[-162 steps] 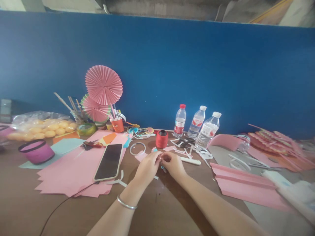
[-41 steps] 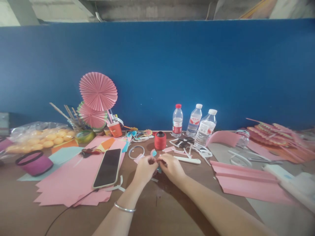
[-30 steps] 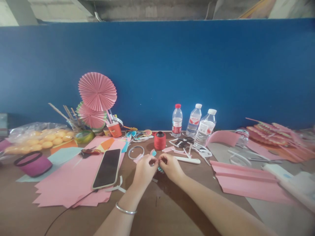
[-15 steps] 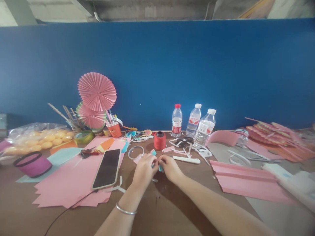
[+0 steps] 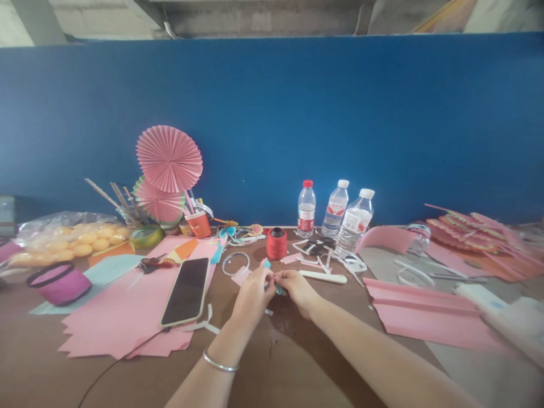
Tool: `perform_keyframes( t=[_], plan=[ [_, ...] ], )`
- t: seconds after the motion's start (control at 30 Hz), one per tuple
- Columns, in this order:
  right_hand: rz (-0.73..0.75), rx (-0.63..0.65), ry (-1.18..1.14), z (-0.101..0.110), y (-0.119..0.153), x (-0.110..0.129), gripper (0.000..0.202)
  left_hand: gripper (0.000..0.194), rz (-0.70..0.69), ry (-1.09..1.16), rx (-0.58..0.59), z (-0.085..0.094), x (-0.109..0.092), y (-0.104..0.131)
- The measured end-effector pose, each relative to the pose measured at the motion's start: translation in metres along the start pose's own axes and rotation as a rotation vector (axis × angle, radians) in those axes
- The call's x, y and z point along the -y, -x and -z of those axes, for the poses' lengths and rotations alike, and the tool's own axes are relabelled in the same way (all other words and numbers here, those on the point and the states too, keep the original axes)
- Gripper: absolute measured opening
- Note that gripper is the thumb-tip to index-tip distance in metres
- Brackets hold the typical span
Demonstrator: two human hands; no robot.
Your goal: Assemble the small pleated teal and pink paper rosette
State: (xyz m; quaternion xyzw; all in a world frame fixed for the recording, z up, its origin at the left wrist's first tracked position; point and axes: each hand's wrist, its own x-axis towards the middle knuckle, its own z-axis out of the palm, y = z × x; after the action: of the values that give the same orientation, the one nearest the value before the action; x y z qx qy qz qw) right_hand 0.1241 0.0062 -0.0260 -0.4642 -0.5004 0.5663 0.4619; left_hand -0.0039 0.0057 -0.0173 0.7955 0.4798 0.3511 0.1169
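Observation:
A small piece of light-blue paper [image 5: 279, 290] is pinched between my two hands, mostly covered by the fingers. My left hand [image 5: 254, 290] is closed on it, with a bit of blue sticking up above the fingertips. From the other side, my right hand [image 5: 296, 290] is closed on the same piece, fingertips against those of the left. Just beyond the hands stands a red spool of thread [image 5: 277, 243]. A white-handled knife or similar slim tool [image 5: 323, 277] lies to the right of the spool. A clear ring, perhaps a tape roll [image 5: 235, 264], lies to the left.
Pink paper sheets [image 5: 123, 317] and a phone [image 5: 186, 292] lie at left, beside a purple round band [image 5: 59, 283]. Several water bottles [image 5: 306, 212] stand at the back. Folded pink paper [image 5: 429, 314] lies at right. Pleated pink fans [image 5: 169, 158] stand before the blue partition [image 5: 272, 113].
My hands stay together at nearly the same spot, with the fingers shifted slightly on the blue paper. The whole view has moved a little.

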Motion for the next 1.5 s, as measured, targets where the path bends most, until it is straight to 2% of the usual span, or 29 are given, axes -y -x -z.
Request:
perform_keyframes(
  t=[0.3, 0.53, 0.7, 0.8, 0.9, 1.13, 1.33, 1.5],
  plan=[
    [-0.043, 0.108, -0.040, 0.003, 0.004, 0.008, 0.020, 0.009, -0.011, -0.047, -0.026, 0.007, -0.005, -0.002],
    [-0.008, 0.152, -0.141, 0.005, 0.004, 0.009, 0.019, 0.010, 0.064, -0.036, -0.019, 0.003, -0.001, -0.001],
    [-0.011, 0.161, -0.097, 0.006, 0.006, 0.013, 0.020, 0.012, 0.073, 0.003, 0.000, 0.004, -0.002, -0.001],
    [-0.005, 0.119, -0.079, 0.006, 0.005, 0.012, 0.019, 0.011, 0.082, 0.010, -0.024, 0.006, -0.005, -0.002],
    [0.000, 0.008, -0.056, 0.004, 0.002, 0.010, 0.017, 0.012, 0.096, 0.034, -0.045, 0.009, -0.007, -0.003],
    [0.126, -0.125, 0.078, 0.005, -0.001, 0.005, 0.017, 0.011, 0.121, 0.072, -0.098, 0.010, -0.009, -0.003],
    [0.180, -0.096, 0.196, 0.006, 0.000, 0.006, 0.012, 0.005, 0.195, 0.172, -0.066, 0.012, -0.011, -0.003],
    [0.283, -0.099, 0.331, 0.005, 0.001, 0.010, 0.006, 0.005, 0.279, 0.279, -0.037, 0.013, -0.013, -0.002]
  ],
)
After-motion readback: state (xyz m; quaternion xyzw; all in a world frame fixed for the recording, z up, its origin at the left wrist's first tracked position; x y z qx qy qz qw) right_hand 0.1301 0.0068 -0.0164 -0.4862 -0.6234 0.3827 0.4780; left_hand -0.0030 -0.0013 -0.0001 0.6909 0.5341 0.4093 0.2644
